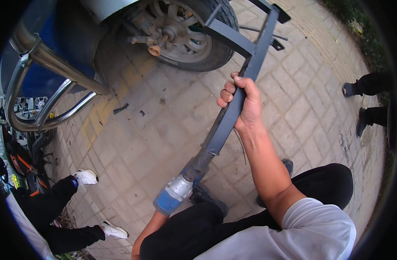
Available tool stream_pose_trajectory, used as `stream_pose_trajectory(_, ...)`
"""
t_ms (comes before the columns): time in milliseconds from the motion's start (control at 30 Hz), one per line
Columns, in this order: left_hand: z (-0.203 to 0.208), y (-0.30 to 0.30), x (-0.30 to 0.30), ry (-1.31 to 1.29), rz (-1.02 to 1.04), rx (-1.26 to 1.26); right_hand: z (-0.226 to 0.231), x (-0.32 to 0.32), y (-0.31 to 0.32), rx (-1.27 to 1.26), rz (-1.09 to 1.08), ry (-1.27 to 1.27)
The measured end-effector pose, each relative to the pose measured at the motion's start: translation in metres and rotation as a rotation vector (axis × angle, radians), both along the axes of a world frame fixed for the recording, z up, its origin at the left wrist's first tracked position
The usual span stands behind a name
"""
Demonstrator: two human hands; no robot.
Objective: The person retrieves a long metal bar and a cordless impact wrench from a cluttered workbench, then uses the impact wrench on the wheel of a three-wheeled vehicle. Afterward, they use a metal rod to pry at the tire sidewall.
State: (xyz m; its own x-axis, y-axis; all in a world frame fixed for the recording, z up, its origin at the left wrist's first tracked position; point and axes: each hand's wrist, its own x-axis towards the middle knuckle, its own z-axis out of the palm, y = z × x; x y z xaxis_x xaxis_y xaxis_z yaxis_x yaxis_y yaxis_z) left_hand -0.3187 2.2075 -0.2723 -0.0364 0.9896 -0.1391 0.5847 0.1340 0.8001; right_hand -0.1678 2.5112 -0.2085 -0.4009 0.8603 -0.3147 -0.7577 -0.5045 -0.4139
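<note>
Brick paving (120, 149) underfoot. On it, vehicle wheel (203, 47). Over it, well in from planted edge (364, 39), dark metal frame (226, 123), slanted. Against frame's near end, blue power tool (170, 197). Right hand (244, 103) clamped round frame's long bar. Left hand out of sight near tool; cannot tell its grip.

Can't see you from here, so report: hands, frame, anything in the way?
Right hand gripping dark metal frame. Left hand hidden. Blue-and-silver tool at frame's lower end. Wheel close by crossbar, contact unclear.
</note>
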Motion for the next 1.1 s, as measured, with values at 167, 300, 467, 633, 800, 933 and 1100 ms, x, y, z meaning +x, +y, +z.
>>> stream_pose_trajectory(167, -0.008, -0.016, -0.016, -0.260, 0.254, -0.056, -0.018, 0.004, -0.020, -0.108, -0.089, -0.064)
stream_pose_trajectory(300, -0.028, -0.038, -0.025, -0.390, 0.385, -0.147, -0.066, -0.003, -0.035, -0.339, -0.074, -0.062)
stream_pose_trajectory(467, -0.070, -0.028, -0.040, -0.371, 0.496, -0.312, -0.116, -0.009, -0.034, -0.302, 0.016, 0.029)
stream_pose_trajectory(633, -0.073, -0.021, -0.042, -0.100, 0.358, -0.053, -0.129, -0.026, -0.042, -0.263, 0.059, 0.066)
stream_pose_trajectory(800, -0.046, -0.023, -0.059, 0.006, 0.132, -0.117, -0.135, -0.045, -0.038, -0.237, 0.066, 0.094)
stream_pose_trajectory(933, 0.027, -0.010, -0.095, 0.362, 0.116, -0.422, -0.139, -0.044, -0.035, -0.297, 0.091, 0.103)
stream_pose_trajectory(1100, 0.103, 0.136, -0.055, 0.096, 0.156, 0.107, -0.138, -0.045, -0.036, -0.286, 0.083, 0.101)
